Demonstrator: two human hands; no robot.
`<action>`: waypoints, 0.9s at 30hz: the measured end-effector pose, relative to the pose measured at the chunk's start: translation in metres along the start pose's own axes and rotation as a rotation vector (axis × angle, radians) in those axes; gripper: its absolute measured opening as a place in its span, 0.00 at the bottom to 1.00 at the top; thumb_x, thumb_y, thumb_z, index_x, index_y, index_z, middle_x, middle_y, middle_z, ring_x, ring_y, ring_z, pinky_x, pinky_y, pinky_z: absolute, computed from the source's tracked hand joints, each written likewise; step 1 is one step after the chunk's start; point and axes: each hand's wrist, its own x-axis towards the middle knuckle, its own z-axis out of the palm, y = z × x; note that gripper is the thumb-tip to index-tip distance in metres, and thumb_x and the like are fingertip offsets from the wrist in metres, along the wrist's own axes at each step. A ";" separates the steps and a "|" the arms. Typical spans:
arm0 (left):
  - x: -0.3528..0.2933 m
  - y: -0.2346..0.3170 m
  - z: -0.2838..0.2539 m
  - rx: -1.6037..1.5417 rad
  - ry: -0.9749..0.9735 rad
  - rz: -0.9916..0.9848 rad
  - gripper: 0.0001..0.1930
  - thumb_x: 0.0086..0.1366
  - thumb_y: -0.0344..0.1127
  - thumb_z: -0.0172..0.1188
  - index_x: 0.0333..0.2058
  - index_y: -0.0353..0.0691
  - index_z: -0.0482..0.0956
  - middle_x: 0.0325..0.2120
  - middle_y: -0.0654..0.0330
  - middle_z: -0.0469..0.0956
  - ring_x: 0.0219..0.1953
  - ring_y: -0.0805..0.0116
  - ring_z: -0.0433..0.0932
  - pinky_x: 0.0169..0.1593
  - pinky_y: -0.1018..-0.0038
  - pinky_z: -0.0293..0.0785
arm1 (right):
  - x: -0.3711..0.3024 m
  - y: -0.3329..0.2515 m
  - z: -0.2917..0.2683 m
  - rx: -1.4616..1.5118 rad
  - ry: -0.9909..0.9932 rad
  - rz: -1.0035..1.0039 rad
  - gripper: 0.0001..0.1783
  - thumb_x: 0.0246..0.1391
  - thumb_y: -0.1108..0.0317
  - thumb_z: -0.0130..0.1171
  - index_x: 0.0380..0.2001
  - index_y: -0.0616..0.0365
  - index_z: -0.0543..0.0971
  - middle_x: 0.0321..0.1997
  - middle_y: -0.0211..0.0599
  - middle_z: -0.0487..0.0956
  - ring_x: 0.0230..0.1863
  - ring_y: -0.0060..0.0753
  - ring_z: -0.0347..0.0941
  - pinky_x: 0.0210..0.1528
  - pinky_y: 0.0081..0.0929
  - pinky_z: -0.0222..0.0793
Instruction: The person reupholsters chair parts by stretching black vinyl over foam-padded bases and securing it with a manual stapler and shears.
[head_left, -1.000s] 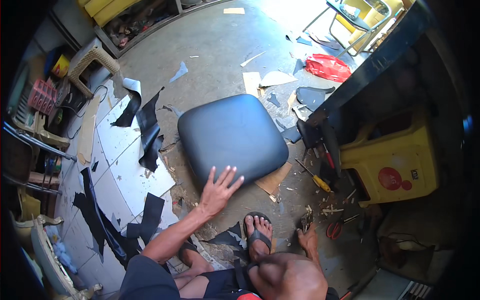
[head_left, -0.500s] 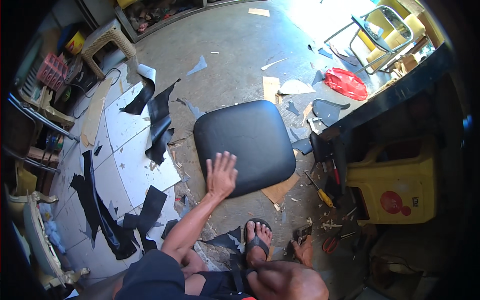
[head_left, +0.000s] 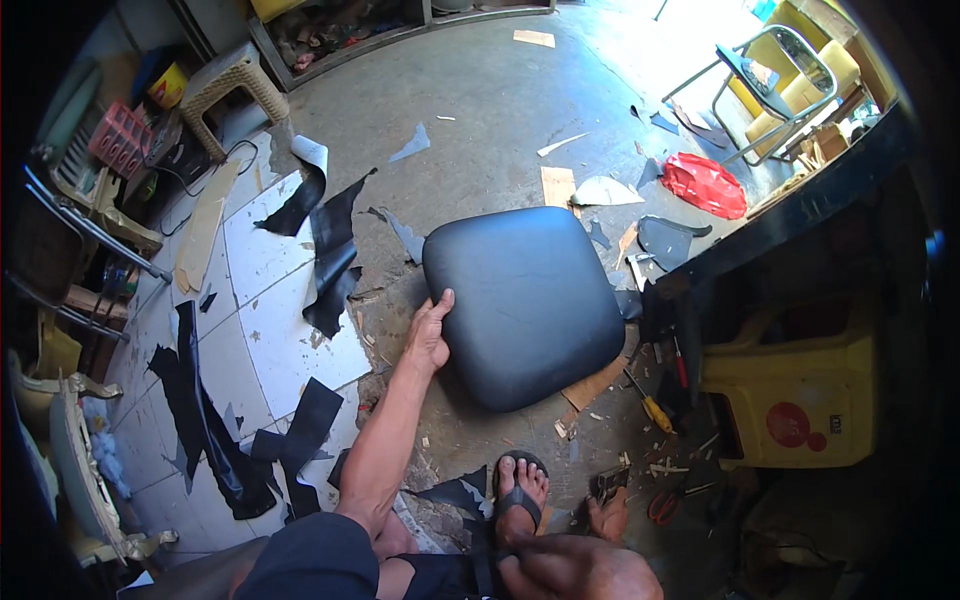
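Note:
A black, padded seat cushion (head_left: 528, 305) with rounded corners lies in the middle of the floor, smooth side up. My left hand (head_left: 430, 335) grips its left edge, the thumb on the upper face and the fingers hidden under the rim. The cushion seems slightly tilted. A brown cardboard piece (head_left: 597, 384) shows from beneath its lower right side. My right hand is out of sight.
Black material scraps (head_left: 215, 430) litter the white tiles at left. A yellow-handled screwdriver (head_left: 652, 408), scissors (head_left: 662, 508) and a yellow plastic stool (head_left: 795, 390) are at right. My sandalled foot (head_left: 521, 490) is near. A red plastic bag (head_left: 703, 185) lies far right.
My left hand has gone from lying flat on the cushion's top to gripping its left edge. In the picture, the cushion has shifted right and turned slightly.

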 end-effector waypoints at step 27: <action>0.028 0.198 -0.205 2.223 -0.643 0.064 0.19 0.69 0.48 0.62 0.33 0.34 0.83 0.31 0.41 0.82 0.35 0.42 0.82 0.39 0.48 0.74 | -0.003 -0.013 0.027 -0.150 -0.006 -0.137 0.39 0.62 0.42 0.58 0.70 0.51 0.69 0.69 0.60 0.71 0.68 0.63 0.70 0.67 0.62 0.64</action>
